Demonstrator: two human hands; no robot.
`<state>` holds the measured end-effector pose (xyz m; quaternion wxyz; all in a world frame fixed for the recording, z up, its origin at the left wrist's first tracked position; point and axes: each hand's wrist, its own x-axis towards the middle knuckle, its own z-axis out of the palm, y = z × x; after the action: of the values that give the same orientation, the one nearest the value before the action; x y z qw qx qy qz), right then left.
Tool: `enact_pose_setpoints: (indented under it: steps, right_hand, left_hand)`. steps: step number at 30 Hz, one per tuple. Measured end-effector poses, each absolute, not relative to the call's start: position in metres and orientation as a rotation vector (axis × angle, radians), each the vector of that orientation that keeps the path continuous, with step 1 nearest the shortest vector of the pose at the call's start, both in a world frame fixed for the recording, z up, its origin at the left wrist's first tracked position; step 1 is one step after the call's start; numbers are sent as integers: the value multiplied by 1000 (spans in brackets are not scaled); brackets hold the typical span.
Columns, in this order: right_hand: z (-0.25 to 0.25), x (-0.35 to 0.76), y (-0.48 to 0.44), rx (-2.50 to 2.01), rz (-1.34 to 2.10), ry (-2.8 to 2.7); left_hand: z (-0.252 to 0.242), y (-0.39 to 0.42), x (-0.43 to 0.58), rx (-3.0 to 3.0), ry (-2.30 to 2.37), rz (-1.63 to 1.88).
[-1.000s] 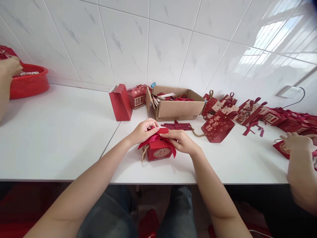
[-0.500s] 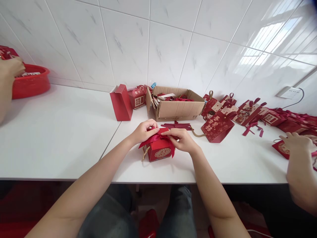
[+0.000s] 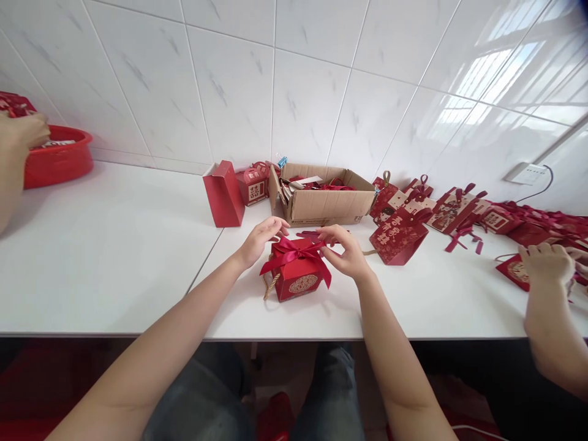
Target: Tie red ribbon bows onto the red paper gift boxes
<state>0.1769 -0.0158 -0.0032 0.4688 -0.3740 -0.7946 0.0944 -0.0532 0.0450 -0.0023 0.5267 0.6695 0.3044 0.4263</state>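
Note:
A small red gift box with a gold round pattern on its front stands on the white table. A shiny red ribbon bow lies tied across its top, the tails hanging down both sides. A twisted tan cord handle hangs at its left side. My left hand hovers just off the upper left of the box, fingers loosely curved and holding nothing. On the other side, my right hand is open, its fingertips close to the bow's right loop; whether they touch it I cannot tell.
Behind stands a cardboard carton of red ribbons, with loose ribbons before it. A tall red box is left of it; patterned gift bags stand right. Other people's hands work at a red basin and a red box.
Both my hands have let go of the ribbon and drawn apart to either side, so the whole bow shows. The box has stayed in place. The person's hand at right has shifted slightly left.

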Motion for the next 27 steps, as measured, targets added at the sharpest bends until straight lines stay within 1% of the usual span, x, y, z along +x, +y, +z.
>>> enact_pose_setpoints:
  steps: [2,6,9,15,18,22,25,27]
  right_hand:
    - [-2,180,-16,-920,289,-1952]
    - [3,201,-19,-822,643,-1881]
    - [1,221,-23,-721,813,-1785]
    - [-26,209,-28,-936,1072,-2026]
    - [-34,187,-33,-959,1077,-1930]
    - [-39,180,-58,-1019,998,-1840]
    - [-44,196,-91,-1183,890,-1704]
    - [-48,215,-111,-1313,804,-1542]
  left_hand:
    - [-4,47,-54,1606,698,1023]
    - [-8,52,-56,1557,682,1088]
    - [-11,56,-57,1532,699,1135]
    - [-14,53,-51,1470,752,1073]
    - [-17,45,-45,1425,730,1014]
    - [-22,39,-37,1337,638,895]
    - [-27,39,-32,1339,599,807]
    - [-30,40,-30,1396,617,812]
